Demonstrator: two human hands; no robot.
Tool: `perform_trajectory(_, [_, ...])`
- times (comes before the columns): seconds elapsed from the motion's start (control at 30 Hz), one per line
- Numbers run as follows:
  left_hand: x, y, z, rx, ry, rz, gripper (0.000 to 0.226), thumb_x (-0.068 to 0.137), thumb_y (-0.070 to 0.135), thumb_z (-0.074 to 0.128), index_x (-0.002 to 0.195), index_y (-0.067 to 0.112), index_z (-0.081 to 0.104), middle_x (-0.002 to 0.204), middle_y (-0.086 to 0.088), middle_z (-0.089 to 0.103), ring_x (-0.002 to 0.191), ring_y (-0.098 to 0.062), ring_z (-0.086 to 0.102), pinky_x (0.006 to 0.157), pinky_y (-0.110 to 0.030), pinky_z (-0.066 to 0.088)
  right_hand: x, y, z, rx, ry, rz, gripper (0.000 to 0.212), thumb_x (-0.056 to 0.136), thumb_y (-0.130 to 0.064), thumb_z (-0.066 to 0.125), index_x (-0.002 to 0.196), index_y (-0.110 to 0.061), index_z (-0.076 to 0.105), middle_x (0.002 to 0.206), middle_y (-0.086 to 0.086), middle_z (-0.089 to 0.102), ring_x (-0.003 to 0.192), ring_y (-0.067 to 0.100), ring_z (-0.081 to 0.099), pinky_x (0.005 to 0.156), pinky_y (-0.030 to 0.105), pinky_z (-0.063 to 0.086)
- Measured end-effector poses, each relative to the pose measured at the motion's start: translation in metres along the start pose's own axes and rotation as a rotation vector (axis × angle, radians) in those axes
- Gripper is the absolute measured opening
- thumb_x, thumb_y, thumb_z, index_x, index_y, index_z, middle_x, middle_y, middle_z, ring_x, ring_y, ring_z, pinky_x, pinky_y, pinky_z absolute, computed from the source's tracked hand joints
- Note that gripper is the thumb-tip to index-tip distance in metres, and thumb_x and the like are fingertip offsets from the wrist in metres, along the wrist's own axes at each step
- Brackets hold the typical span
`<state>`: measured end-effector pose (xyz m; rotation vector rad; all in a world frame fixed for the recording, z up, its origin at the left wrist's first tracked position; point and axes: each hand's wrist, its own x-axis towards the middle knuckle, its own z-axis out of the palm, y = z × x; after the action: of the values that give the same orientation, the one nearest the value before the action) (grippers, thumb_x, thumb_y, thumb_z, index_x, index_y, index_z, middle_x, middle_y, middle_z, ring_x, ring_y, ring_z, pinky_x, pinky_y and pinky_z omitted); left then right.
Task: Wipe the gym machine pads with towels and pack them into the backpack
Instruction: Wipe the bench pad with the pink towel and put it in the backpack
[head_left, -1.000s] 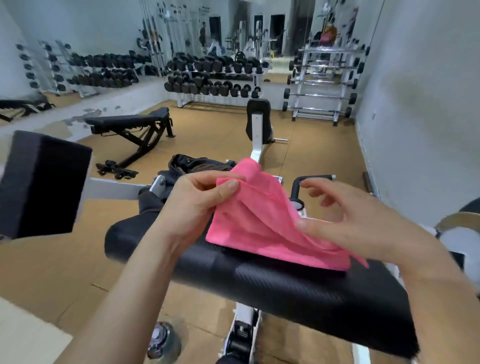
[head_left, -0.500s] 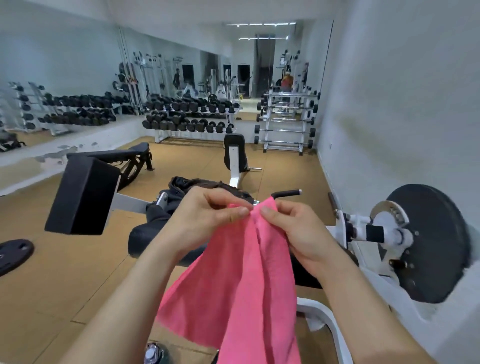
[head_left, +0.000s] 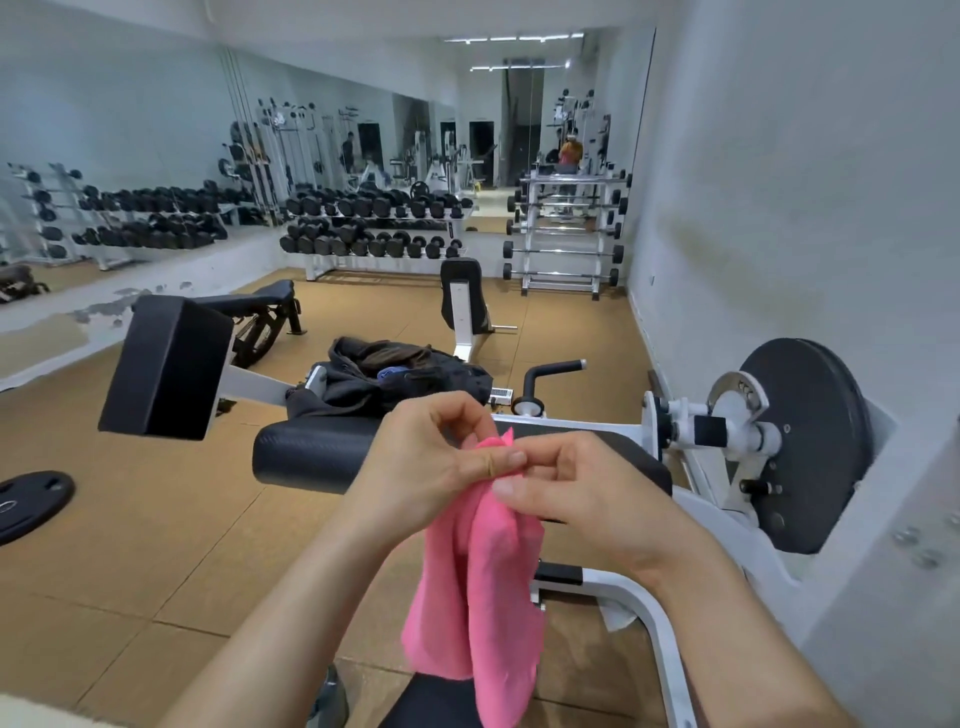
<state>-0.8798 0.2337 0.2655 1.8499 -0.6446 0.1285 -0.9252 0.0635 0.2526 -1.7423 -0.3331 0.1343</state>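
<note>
Holding the pink towel (head_left: 480, 582) up in front of me, I have both hands at its top edge: my left hand (head_left: 426, 467) pinches the cloth between thumb and curled fingers, and my right hand (head_left: 587, 493) grips it just beside, thumb pressed on the fabric. The towel hangs down in long folds between my forearms, clear of the black pad (head_left: 322, 449) that runs across behind my hands. Beyond that pad sits the backpack (head_left: 400, 382), dark and open at the top, resting on the machine. A second, block-shaped pad (head_left: 166, 366) juts out on a white arm to the left, near the backpack. To my right a black weight plate (head_left: 810, 441) is mounted on the white frame (head_left: 649, 603) of the machine, close to my right wrist, and a curved handle (head_left: 550, 371) rises between it and the backpack. A loose plate (head_left: 31, 504) lies on the floor far left. Farther off stand a bench (head_left: 254, 309), dumbbell racks (head_left: 374, 234) and a barbell rack (head_left: 566, 234) against the mirrored wall.
</note>
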Motion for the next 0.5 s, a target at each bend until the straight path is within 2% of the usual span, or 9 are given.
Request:
perform_trajectory(0.1, [-0.011,-0.003,0.008,-0.149,-0.010,-0.139,0.039,0.061,0.038,0.084,0.064,0.011,0.056,0.056,0.004,0.050,0.054,-0.009,0.042,0.048,-0.020,0.034,-0.009,0.000,0.003,-0.033,0.026,0.006,0.022,0.087,-0.003,0.067,0.108,-0.010,0.071,0.100,0.010,0.074,0.101,0.024,0.070,0.096,0.046,0.052])
perform_trajectory(0.2, [-0.023,-0.016,0.010,-0.293,-0.037,-0.230,0.056,0.065,0.049,0.083,0.073,-0.001,0.059,0.064,-0.005,0.057,0.060,-0.016,0.048,0.052,-0.023,0.037,-0.008,0.000,0.009,-0.014,0.081,-0.003,0.022,0.091,0.000,0.060,0.106,-0.011,0.072,0.098,0.004,0.075,0.096,0.018,0.071,0.087,0.033,0.056])
perform_trajectory(0.23, [-0.027,-0.023,0.008,-0.334,-0.091,-0.246,0.057,0.068,0.049,0.084,0.078,-0.003,0.062,0.071,-0.009,0.063,0.065,-0.019,0.054,0.057,-0.025,0.042,-0.006,0.000,0.011,0.052,0.125,0.002,0.022,0.092,0.001,0.058,0.104,-0.010,0.072,0.094,0.004,0.075,0.091,0.017,0.071,0.081,0.029,0.056])
perform_trajectory(0.3, [-0.037,-0.037,0.000,-0.354,-0.284,-0.299,0.043,0.073,0.040,0.081,0.088,0.001,0.070,0.085,-0.010,0.072,0.076,-0.020,0.065,0.065,-0.027,0.051,0.002,0.000,0.012,0.218,0.235,0.021,0.023,0.092,0.003,0.054,0.100,-0.008,0.072,0.085,0.003,0.074,0.082,0.015,0.068,0.073,0.026,0.054])
perform_trajectory(0.33, [-0.043,-0.045,-0.006,-0.308,-0.407,-0.331,0.030,0.077,0.033,0.079,0.089,0.006,0.073,0.087,-0.007,0.074,0.078,-0.017,0.068,0.065,-0.024,0.053,0.007,0.000,0.009,0.275,0.294,0.021,0.024,0.092,0.004,0.052,0.098,-0.008,0.072,0.084,0.003,0.073,0.081,0.014,0.067,0.073,0.026,0.052])
perform_trajectory(0.4, [-0.052,-0.063,-0.021,-0.079,-0.607,-0.371,0.006,0.079,0.025,0.080,0.081,0.023,0.074,0.079,0.006,0.074,0.071,-0.008,0.067,0.059,-0.019,0.050,0.018,0.000,0.002,0.280,0.395,0.007,0.026,0.092,0.001,0.053,0.094,-0.013,0.075,0.089,0.005,0.074,0.083,0.016,0.067,0.076,0.029,0.050])
perform_trajectory(0.43, [-0.052,-0.075,-0.031,0.065,-0.662,-0.374,0.011,0.078,0.026,0.081,0.073,0.030,0.072,0.072,0.013,0.072,0.066,-0.004,0.066,0.058,-0.019,0.050,0.024,0.000,-0.001,0.242,0.443,0.002,0.027,0.092,0.000,0.054,0.091,-0.016,0.076,0.092,0.006,0.074,0.084,0.017,0.066,0.078,0.031,0.049])
perform_trajectory(0.5, [-0.049,-0.100,-0.056,0.344,-0.672,-0.378,0.016,0.074,0.037,0.082,0.069,0.033,0.068,0.069,0.018,0.070,0.066,-0.003,0.067,0.064,-0.023,0.054,0.036,0.003,-0.004,0.112,0.538,0.001,0.031,0.091,0.001,0.054,0.086,-0.019,0.076,0.089,0.004,0.073,0.083,0.015,0.065,0.077,0.030,0.049])
